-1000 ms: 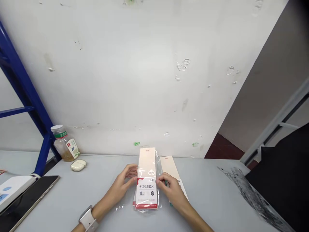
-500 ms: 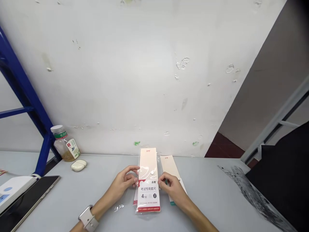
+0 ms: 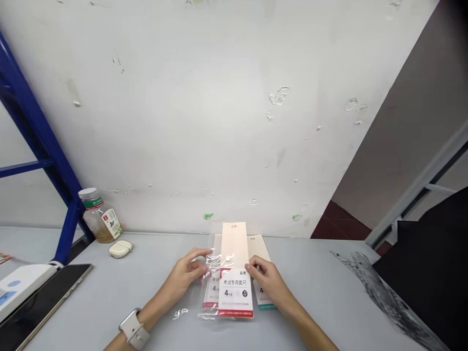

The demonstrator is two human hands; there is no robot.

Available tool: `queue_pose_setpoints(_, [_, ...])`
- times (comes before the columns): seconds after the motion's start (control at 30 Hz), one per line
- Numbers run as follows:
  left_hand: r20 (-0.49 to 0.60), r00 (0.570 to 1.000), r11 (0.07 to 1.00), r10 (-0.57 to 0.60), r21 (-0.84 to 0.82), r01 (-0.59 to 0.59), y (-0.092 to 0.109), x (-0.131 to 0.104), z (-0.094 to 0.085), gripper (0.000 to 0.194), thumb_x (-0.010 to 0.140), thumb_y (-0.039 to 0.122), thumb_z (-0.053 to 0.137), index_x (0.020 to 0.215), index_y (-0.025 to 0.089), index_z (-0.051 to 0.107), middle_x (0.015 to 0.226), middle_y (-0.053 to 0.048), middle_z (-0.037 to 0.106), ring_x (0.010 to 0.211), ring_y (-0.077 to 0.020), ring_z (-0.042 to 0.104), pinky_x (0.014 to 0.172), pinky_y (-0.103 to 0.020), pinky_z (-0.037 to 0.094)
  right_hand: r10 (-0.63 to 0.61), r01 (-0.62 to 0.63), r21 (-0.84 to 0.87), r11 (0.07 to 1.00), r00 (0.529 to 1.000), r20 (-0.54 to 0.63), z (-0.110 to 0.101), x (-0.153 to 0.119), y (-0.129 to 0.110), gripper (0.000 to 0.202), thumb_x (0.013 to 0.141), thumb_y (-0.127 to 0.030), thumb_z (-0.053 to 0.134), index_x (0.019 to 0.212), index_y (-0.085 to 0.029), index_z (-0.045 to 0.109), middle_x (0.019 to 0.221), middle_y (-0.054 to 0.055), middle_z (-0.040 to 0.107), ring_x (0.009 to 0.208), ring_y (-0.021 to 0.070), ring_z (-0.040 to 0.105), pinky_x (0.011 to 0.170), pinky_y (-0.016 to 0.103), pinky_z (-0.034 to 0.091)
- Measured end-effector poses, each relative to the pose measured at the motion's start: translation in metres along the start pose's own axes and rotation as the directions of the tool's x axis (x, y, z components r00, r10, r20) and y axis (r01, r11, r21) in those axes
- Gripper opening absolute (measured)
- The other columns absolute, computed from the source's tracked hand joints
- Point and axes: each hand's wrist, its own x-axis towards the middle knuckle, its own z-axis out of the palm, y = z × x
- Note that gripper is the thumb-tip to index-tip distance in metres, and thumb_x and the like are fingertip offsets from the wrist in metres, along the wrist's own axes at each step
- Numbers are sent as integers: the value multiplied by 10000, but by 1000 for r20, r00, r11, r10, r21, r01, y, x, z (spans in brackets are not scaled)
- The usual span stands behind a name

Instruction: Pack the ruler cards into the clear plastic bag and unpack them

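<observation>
Left hand (image 3: 186, 273) curled at plastic sleeve (image 3: 215, 242), grip unclear, right hand (image 3: 268, 280) pinching packet (image 3: 235, 287), another packet (image 3: 259, 247) overlapped, jar (image 3: 99, 219) leftward

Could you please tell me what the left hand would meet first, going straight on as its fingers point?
The left hand would probably meet the left edge of the clear plastic sleeve first; its fingertips may be touching it, though depth is unclear.

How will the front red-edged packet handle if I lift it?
The packet is probably fairly stiff, since its edges look straight. It's likely light, as it appears thin. The clear plastic beside it, glossy and creased, may be floppy and slippery.
</observation>
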Motion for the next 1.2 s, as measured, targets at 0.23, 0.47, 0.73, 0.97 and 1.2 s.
queue_pose_setpoints(0.23, [-297,955,981,-8,185,66,-2,4,-27,376,713,345,594,1047,200,689,823,-4,598,591,-136,511,559,-256,423,69,-90,-189,978,991,-115,-47,11,18,338,799,-467,516,569,-236,427,585,-34,438,584,155,384,574,284,308])
queue_pose_setpoints(0.47, [-429,897,843,110,519,144,-12,8,-40,267,726,341,495,891,212,659,729,-1,577,654,-203,563,636,-305,438,110,-178,-426,887,978,-178,-65,13,35,335,759,-326,496,522,-234,278,507,-52,337,534,142,268,574,294,240])
queue_pose_setpoints(0.73, [-378,911,485,164,835,259,-19,3,-40,229,843,345,414,846,215,603,901,-84,595,892,-298,555,759,-386,425,68,-151,-613,776,985,-156,-60,10,38,347,769,-334,500,531,-222,274,466,-56,399,484,128,269,667,315,300])
queue_pose_setpoints(0.97, [-299,926,402,231,896,188,-35,5,-38,259,894,291,402,1047,202,592,1114,-102,572,884,-270,536,806,-397,447,68,-198,-607,770,971,-231,-51,5,27,186,858,-405,410,771,-248,456,798,3,603,664,180,540,612,291,362])
queue_pose_setpoints(1.2, [-283,920,357,272,917,177,-38,3,-33,289,926,257,348,1068,196,592,1248,-124,509,865,-268,542,748,-394,467,88,-227,-539,812,959,-270,-39,2,25,184,885,-404,403,881,-249,501,965,43,635,773,194,618,620,292,456])
